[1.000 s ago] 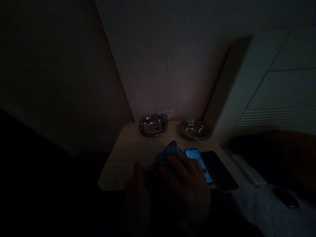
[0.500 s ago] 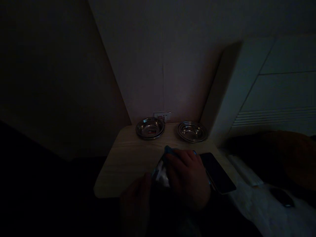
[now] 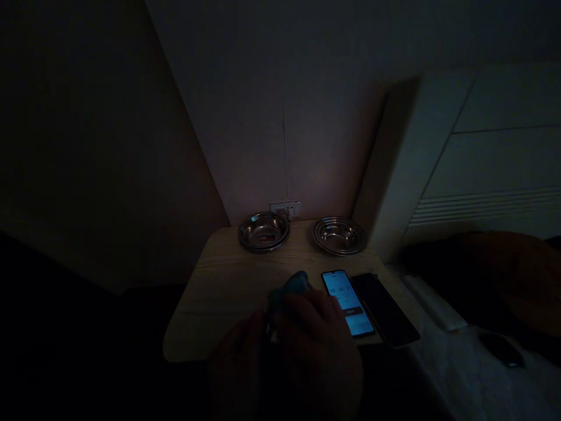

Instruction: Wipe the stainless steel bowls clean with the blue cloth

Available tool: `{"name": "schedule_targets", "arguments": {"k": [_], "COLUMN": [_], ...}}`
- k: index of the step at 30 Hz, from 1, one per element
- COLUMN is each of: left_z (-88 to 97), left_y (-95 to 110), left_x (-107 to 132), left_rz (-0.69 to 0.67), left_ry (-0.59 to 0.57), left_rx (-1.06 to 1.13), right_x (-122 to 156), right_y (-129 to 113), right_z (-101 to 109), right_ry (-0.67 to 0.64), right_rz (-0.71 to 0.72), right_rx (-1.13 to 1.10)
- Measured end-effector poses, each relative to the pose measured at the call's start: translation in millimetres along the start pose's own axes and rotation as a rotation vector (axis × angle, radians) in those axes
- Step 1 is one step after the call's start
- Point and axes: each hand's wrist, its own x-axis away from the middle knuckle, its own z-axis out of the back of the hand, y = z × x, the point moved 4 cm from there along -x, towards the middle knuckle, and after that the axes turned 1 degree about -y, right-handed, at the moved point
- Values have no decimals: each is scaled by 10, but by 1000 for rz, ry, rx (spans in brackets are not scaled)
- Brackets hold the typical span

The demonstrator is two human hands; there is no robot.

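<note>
In very dim light, my right hand (image 3: 318, 345) is closed over a teal cloth (image 3: 295, 285), which bunches out beyond the fingers. The cloth lies against a shiny metal bowl (image 3: 274, 337), mostly hidden by both hands and shadow. At its left side my left hand (image 3: 239, 345) is closed, pinching the bowl's edge between thumb and fingers. Both hands are close together at the near edge of a pale wooden table (image 3: 210, 304).
Stacked metal bowls (image 3: 263, 233) stand at the table's back left, with a second stack (image 3: 339, 236) at the back right. Right of my hands lie a lit phone (image 3: 348, 301) and a dark phone (image 3: 385, 310). A wall socket (image 3: 286, 209) is behind. A dark oval object (image 3: 502, 349) rests on bedding.
My right hand and the cloth have moved left and nearer to me across the bowl, towards my left hand. The lit phone's screen has come into view, and less of the bowl shows.
</note>
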Motion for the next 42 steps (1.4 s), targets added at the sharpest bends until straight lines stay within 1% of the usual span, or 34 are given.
{"name": "schedule_targets", "arguments": {"k": [2,3,5,7,8,10,13,15,16,18,21,23,25,27,29,30,31,33,35,37,39,42], "left_z": [4,8,11,5,2,-6,-17,-12,-1,17,48,70,64,34,5,-2,-7,8,42,68,70,67], "left_y": [1,4,9,9,4,-28,-112,-162,-179,-196,-175,-152,-151,-169,-190,-197,-204,-208,-199,-188,-195,-260], "left_x": [-3,-1,2,-4,-11,-31,-55,-60,-59,-53,-40,-40,-50,-62,-66,-64,-60,-51,-54,-73,-98,-116], "left_rz": [-1,-2,1,-1,-3,9,38,39,34,33,34,28,37,47,45,41,46,59,65,63,88,195], "left_ry": [4,16,34,33,33,23,-6,-14,-4,2,21,52,38,-8,-32,-28,-29,-9,11,5,-21,13], "left_rx": [2,-9,-38,-45,-39,9,109,124,112,78,28,14,25,53,69,70,67,46,28,59,124,237], "right_x": [18,0,-73,-139,-151,-115,17,67,62,1,-120,-150,-133,-98,-85,-92,-106,-137,-142,-111,-50,53], "right_y": [-46,-19,104,214,227,140,-134,-239,-235,-114,191,290,220,57,-49,-42,12,219,455,607,650,605], "right_z": [-11,-15,-17,1,9,17,31,43,46,42,38,43,49,59,54,42,26,-9,-22,-8,28,96], "right_ry": [-16,-46,-110,-115,-99,-41,103,157,150,70,-47,-59,-40,-14,-25,-46,-70,-107,-90,-40,16,77], "right_rz": [64,64,10,-59,-81,-65,39,80,80,40,-101,-175,-162,-95,-40,-40,-66,-163,-269,-323,-339,-334], "right_rx": [-8,-9,-6,8,14,21,17,11,9,12,43,41,0,-37,-64,-76,-91,-144,-228,-319,-372,-362]}}
